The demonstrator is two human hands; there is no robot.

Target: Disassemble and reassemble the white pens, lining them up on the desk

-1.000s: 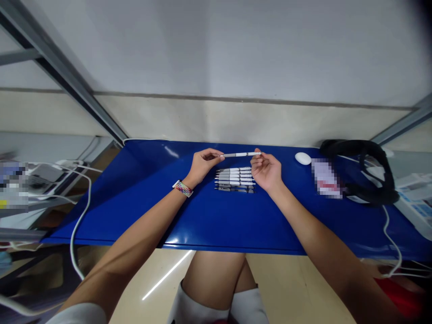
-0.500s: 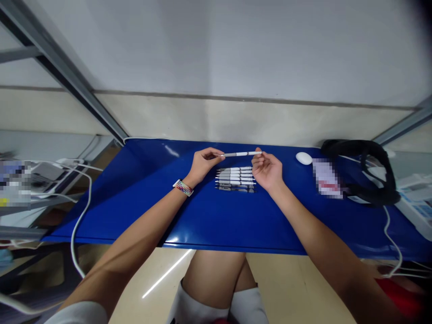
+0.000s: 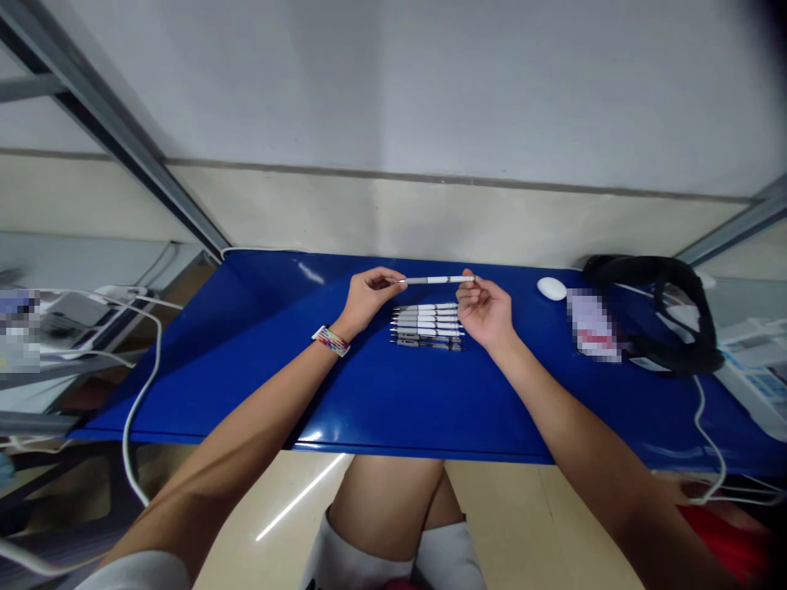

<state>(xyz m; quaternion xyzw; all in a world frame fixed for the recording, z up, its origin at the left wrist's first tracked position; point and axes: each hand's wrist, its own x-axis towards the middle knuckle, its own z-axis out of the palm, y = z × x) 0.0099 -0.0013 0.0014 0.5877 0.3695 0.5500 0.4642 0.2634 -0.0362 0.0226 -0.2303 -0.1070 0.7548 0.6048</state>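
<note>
A white and grey pen (image 3: 435, 280) is held level between my two hands, above the far part of the blue table (image 3: 258, 360). My left hand (image 3: 373, 297) pinches its left, tip end between thumb and fingers. At the other end, the thumb and fingertips of my right hand (image 3: 485, 310) close on the pen, palm turned up. Just below it, several pens (image 3: 427, 321) lie side by side in a neat stack of rows, their tips to the left. The nearest ones are darker and clear-bodied. My right hand partly covers the right ends of the upper pens.
On the right lie a white computer mouse (image 3: 552, 288), a blurred-out packet (image 3: 591, 324) and a black headset-like strap (image 3: 682, 319). White cables (image 3: 153, 352) hang at the left edge. Metal frame posts (image 3: 178, 192) and a wall (image 3: 430, 215) bound the table.
Both hands keep the pen in nearly the same place. The whole view has shifted very slightly; the row of pens looks unchanged.
</note>
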